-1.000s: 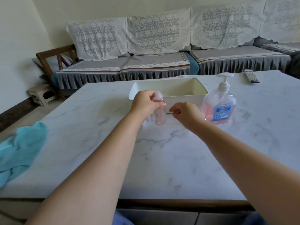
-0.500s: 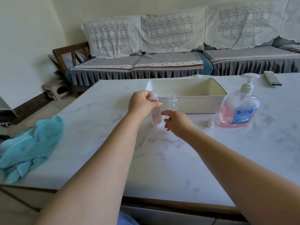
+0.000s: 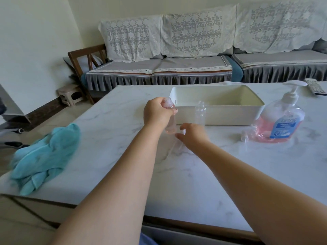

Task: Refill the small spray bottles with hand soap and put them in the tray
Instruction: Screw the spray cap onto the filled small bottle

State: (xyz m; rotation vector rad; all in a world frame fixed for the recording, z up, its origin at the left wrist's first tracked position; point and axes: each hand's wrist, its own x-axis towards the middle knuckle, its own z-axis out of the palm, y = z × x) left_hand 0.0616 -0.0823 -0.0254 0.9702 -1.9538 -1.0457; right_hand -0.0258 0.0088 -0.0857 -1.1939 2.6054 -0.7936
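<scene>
My left hand (image 3: 156, 113) grips the neck of a small clear spray bottle (image 3: 170, 125) with pink soap in it, held upright just above the marble table. My right hand (image 3: 192, 136) is low on the table right of that bottle, thumb and fingers pinching a small white spray head (image 3: 184, 132) whose thin tube trails toward me. An empty small bottle (image 3: 200, 113) without a cap stands in front of the white tray (image 3: 230, 119). The tray's visible inside holds nothing. The hand soap pump bottle (image 3: 283, 121) stands right of the tray.
Another spray head (image 3: 245, 137) lies left of the soap bottle. A blue cloth (image 3: 46, 156) is heaped at the table's left edge and a remote (image 3: 315, 86) lies far right. A sofa, a wooden chair and a stool stand beyond the table.
My right hand dropped from beside the bottle's top down and left to the table and closed on the spray head. My left hand kept hold of the bottle. The camera turned left.
</scene>
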